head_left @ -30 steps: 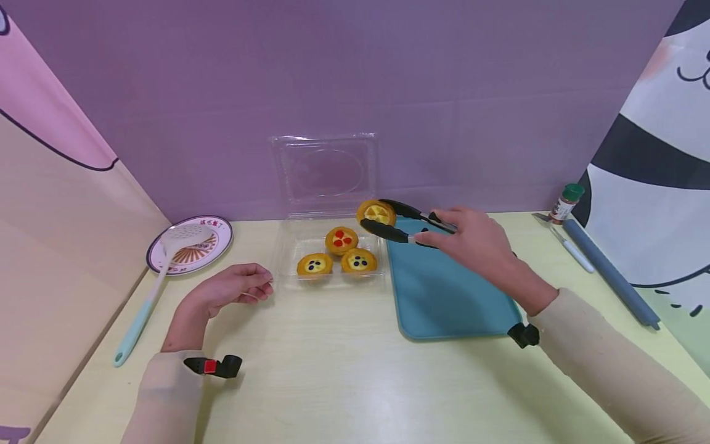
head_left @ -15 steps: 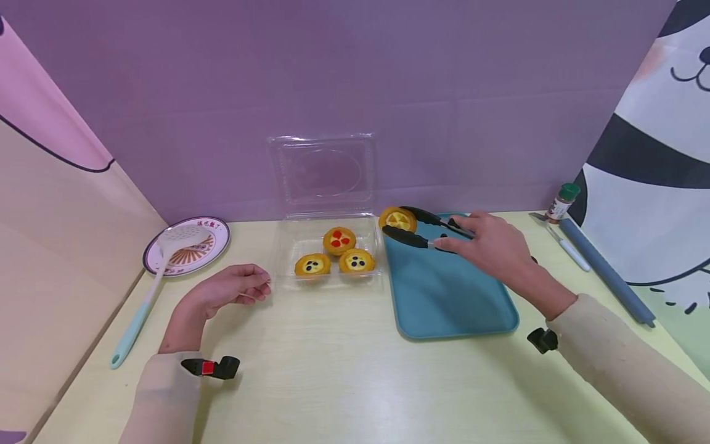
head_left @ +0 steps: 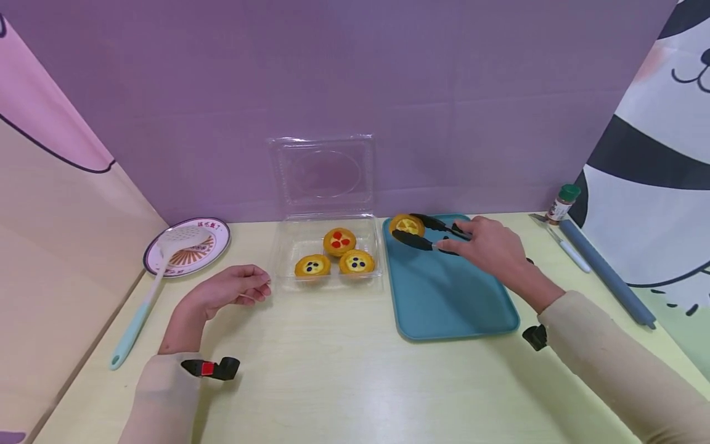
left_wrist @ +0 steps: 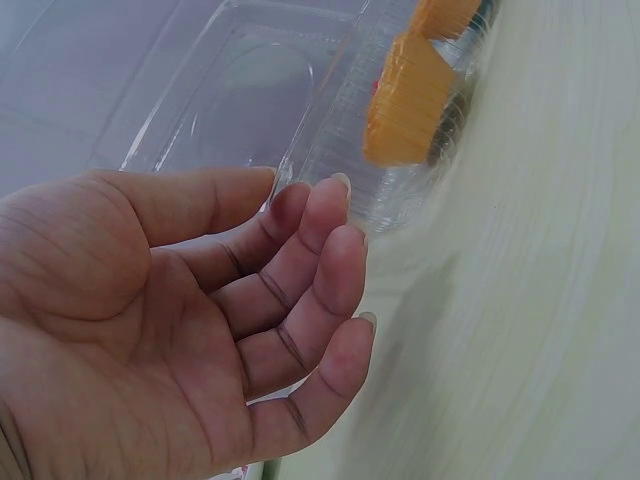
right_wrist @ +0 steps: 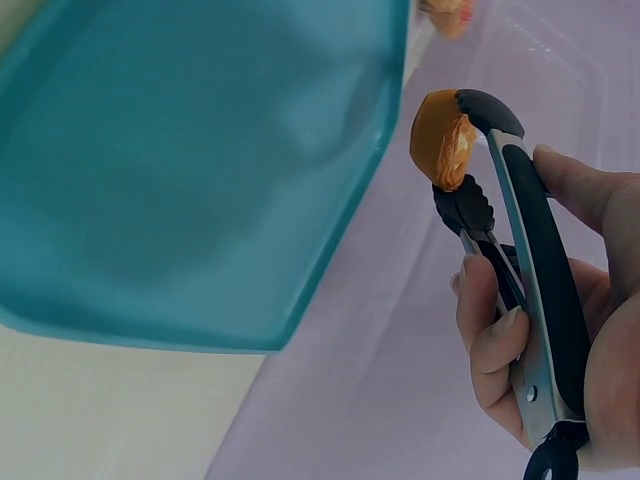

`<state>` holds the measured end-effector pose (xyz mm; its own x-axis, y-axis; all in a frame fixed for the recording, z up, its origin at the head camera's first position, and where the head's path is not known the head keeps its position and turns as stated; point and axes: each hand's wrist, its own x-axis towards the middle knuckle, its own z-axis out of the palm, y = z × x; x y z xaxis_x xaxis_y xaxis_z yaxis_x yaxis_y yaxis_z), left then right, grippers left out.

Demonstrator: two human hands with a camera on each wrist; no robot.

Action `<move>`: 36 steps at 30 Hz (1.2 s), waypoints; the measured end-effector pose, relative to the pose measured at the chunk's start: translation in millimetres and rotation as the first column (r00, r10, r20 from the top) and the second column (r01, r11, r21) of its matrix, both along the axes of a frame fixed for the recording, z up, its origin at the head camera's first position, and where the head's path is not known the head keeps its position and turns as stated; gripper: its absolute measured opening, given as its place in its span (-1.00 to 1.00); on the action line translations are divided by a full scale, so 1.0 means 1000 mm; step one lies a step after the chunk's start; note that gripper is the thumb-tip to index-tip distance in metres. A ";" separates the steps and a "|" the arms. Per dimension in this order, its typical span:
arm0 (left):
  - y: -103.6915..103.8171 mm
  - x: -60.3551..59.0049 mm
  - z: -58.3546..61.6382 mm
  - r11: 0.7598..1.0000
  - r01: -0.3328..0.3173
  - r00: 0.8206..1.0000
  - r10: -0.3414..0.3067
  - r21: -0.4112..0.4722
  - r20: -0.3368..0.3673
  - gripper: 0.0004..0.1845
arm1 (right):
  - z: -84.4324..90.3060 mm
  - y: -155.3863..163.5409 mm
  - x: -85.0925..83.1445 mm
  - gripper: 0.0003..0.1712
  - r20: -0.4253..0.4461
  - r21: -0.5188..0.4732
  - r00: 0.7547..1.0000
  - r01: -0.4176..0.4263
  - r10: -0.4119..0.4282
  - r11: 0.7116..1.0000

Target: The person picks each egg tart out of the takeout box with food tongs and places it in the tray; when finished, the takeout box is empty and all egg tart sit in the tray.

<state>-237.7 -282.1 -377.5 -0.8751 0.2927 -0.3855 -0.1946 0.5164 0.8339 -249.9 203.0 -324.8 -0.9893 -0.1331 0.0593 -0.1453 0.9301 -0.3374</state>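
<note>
In the head view my right hand (head_left: 493, 246) grips black-tipped metal tongs (head_left: 412, 240). An egg tart with yellow fruit pieces (head_left: 407, 223) is pinched between the tongs' tips, over the far left corner of a blue tray (head_left: 449, 302). In the right wrist view this tart (right_wrist: 440, 140) is held at the tips, seen from the side. My left hand (head_left: 233, 288) hovers with loosely bent fingers left of a clear plastic box (head_left: 296, 237), holding nothing. Inside the box sit one red-topped tart (head_left: 339, 242) and two blue-dotted tarts (head_left: 312, 266). The box lid (head_left: 324, 176) stands up behind.
At the left, a white skimmer with a pale blue handle (head_left: 132, 330) lies across a patterned plate (head_left: 219, 250). A green-capped jar (head_left: 563, 202), a white-handled knife (head_left: 574, 254) and a blue-grey rod (head_left: 607, 271) are at the right. A purple backdrop (head_left: 471, 111) rises behind the table.
My right hand has carried the tart in the tongs rightward, from beside the box's right edge to over the tray, and lowered it slightly. The left hand stays put.
</note>
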 end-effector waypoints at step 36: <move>-0.001 -0.002 -0.003 1.000 -0.002 1.000 0.002 0.000 -0.001 -0.57 | -0.019 0.003 -0.016 -0.09 0.109 -0.005 0.994 0.031 -0.031 0.999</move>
